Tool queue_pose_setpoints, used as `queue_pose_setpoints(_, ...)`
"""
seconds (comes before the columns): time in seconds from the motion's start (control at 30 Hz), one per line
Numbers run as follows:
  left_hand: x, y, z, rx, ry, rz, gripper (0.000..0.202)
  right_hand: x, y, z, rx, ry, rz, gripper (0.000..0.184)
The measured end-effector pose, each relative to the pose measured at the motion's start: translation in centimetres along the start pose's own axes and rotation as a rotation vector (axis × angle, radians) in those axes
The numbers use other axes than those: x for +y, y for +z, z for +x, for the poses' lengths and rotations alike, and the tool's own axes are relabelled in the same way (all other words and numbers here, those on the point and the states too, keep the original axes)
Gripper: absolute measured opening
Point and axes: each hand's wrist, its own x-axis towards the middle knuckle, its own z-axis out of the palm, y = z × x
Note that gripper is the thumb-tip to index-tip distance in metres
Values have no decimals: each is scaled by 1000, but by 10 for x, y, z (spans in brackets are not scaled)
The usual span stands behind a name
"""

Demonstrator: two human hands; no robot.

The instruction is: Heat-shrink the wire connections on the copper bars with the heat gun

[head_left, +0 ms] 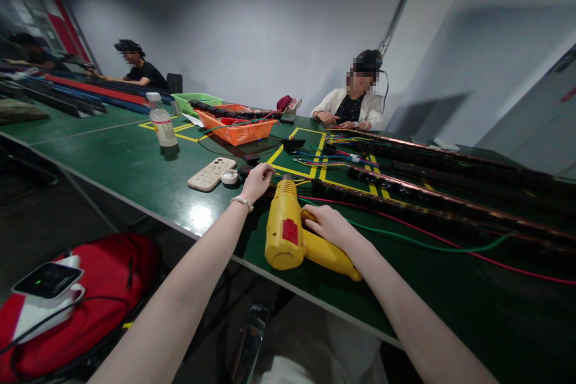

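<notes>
A yellow heat gun (288, 231) lies on the green table (135, 162) near its front edge, nozzle pointing away from me. My right hand (330, 225) rests on its handle, fingers curled around it. My left hand (257, 181) reaches just past the nozzle and pinches something small and dark at the end of a wire; I cannot make out what it is. Long dark strips (427, 192) with red, green and blue wires run off to the right.
A beige remote (211, 173) and a white tape roll (229, 176) lie left of my left hand. A plastic bottle (162, 120), orange basket (236, 126) and green basket (197, 100) stand farther back. Two people sit across the table. A red bag (90, 288) sits below left.
</notes>
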Motion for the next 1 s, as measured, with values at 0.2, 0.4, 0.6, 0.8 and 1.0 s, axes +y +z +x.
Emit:
queue_pose_setpoints(0.2, 4, -1, -1, -43, -11, -10, 20, 19, -3, -15, -4, 30, 38, 17)
queue_pose_setpoints(0.4, 9, 0, -4, -204, 10, 71, 31, 32, -8, -32, -5, 67, 65, 20)
queue_pose_setpoints(0.6, 12, 0, -5, -265, 12, 153, 39, 42, -11, -51, 0, 121, 76, 19)
queue_pose_setpoints(0.8, 15, 0, -5, -325, 43, 113, 40, 42, -12, -59, -3, 128, 81, 18)
queue_pose_setpoints(1.0, 14, 3, -5, -271, -62, 171, 26, 42, -12, -60, -18, 129, 68, 18)
